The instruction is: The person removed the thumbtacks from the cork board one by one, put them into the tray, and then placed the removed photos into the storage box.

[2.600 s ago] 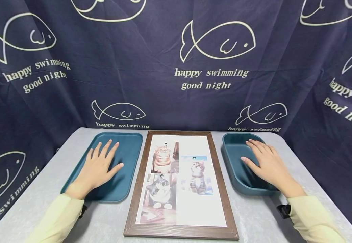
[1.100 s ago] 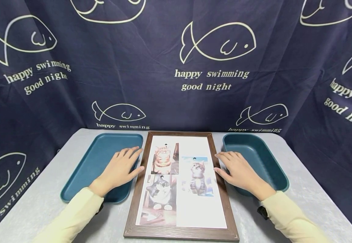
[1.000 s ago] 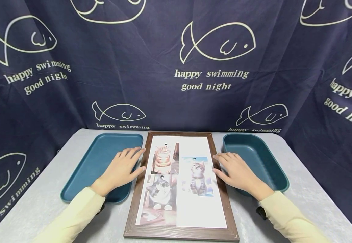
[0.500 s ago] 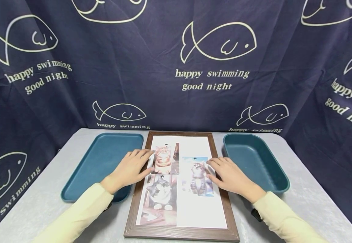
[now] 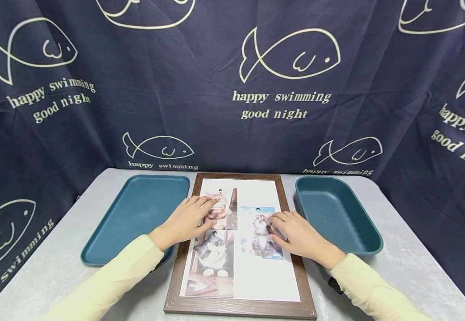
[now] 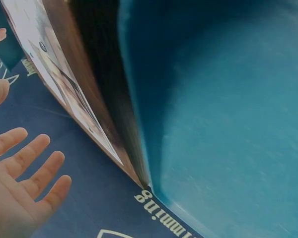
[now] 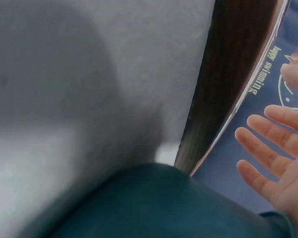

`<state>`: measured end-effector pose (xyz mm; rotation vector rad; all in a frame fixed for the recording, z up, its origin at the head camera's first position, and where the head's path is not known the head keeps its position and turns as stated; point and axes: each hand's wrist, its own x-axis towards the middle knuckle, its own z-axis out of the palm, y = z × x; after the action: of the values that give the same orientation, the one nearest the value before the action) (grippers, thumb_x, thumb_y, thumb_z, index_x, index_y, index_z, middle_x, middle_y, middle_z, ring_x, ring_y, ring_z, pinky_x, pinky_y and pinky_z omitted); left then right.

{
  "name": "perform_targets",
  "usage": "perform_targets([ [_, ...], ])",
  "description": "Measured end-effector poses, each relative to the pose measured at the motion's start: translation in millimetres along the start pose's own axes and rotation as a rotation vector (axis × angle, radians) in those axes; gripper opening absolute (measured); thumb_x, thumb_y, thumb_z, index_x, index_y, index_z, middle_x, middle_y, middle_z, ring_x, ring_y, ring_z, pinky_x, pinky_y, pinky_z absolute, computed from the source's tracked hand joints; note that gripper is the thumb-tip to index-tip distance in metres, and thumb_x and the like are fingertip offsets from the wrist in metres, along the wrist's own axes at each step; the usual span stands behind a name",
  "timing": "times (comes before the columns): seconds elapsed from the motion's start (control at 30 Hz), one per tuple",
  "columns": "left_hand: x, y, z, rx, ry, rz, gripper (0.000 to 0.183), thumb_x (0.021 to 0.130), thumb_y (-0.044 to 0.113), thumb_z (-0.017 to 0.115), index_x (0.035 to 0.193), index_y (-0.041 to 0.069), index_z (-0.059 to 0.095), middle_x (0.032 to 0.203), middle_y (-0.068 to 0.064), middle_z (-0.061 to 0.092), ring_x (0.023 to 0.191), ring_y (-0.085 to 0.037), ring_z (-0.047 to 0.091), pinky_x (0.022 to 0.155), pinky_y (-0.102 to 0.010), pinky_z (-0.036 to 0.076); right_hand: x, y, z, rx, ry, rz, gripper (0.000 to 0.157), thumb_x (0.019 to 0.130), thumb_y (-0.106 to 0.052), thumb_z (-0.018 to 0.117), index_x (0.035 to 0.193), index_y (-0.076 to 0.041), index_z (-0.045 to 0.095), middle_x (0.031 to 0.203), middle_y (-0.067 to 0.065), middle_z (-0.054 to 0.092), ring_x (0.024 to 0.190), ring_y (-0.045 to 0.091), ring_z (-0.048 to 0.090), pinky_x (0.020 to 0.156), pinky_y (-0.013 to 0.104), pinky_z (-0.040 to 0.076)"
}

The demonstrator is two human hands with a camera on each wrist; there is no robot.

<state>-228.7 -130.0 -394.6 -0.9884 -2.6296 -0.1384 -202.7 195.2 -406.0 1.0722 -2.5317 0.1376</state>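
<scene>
A brown wooden-framed white board (image 5: pixel 268 281) lies in the middle of the table, bearing three cat photos. The ginger cat photo (image 5: pixel 231 215) is at the upper left, above the grey-and-white cat photo (image 5: pixel 213 267). To their right is the tabby kitten photo (image 5: pixel 259 245). A small dark pin (image 5: pixel 258 209) marks each photo's top. My left hand (image 5: pixel 184 223) reaches over the board's left edge, fingertips overlapping the ginger cat photo. From the right, my right hand (image 5: pixel 301 236) overlaps the kitten photo's edge. Both hands have extended fingers and hold nothing, as the wrist views also show.
A flat blue-green tray (image 5: pixel 136 214) lies left of the board, partly under the left forearm in the head view. On the right stands a deeper blue-green bin (image 5: pixel 333 214). Dark blue curtains (image 5: pixel 208 89) with fish drawings enclose the grey table (image 5: pixel 96 191).
Both hands have left the tray and bin sides and moved inward over the board. The left hand has slid rightward onto the ginger cat photo, the right hand leftward onto the kitten photo.
</scene>
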Motion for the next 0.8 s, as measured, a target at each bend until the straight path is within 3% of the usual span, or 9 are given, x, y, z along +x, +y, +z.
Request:
perform_targets([
  [0.43,19.3,10.3,7.6,-0.019,-0.017,0.040,0.049,0.088,0.039,0.054,0.130,0.014,0.047,0.126,-0.003,0.054,0.111,-0.023,0.051,0.085,-0.040,0.043,-1.2,-5.1,8.5,0.023,-0.057,-0.018,0.037,0.082,-0.033,0.064,0.110,-0.008,0.061,0.107,0.005,0.061,0.099,0.021,0.057,0.082,0.039,0.045],
  [0.8,32.0,21.3,10.9,-0.050,-0.056,0.040,0.049,0.090,0.039,0.051,0.131,0.012,0.048,0.124,-0.006,0.055,0.119,-0.026,0.048,0.094,-0.045,0.041,-1.5,-4.1,12.3,0.074,-0.071,0.008,0.038,0.081,-0.036,0.065,0.109,-0.010,0.062,0.109,0.003,0.060,0.100,0.018,0.054,0.081,0.038,0.046],
])
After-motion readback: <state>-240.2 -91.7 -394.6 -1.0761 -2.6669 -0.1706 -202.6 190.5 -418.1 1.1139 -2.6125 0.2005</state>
